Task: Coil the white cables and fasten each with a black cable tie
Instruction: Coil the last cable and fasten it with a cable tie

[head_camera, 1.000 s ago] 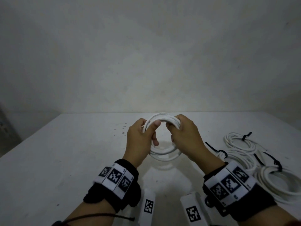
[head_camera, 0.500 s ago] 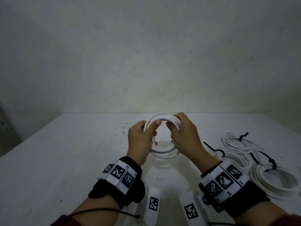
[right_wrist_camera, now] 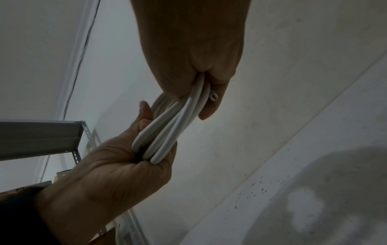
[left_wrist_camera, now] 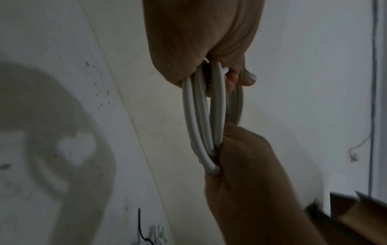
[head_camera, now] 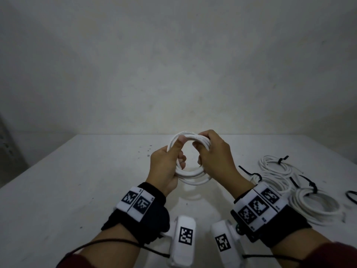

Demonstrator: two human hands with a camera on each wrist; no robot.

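Fingers of the left hand (head_camera: 166,167) and the right hand (head_camera: 216,157) curl tight round a white cable coil (head_camera: 190,176), held above the table (head_camera: 77,190); it carries no tie yet. Three tied coils (head_camera: 313,206) lie to the right, with a loose black tie (head_camera: 350,197) beyond them.
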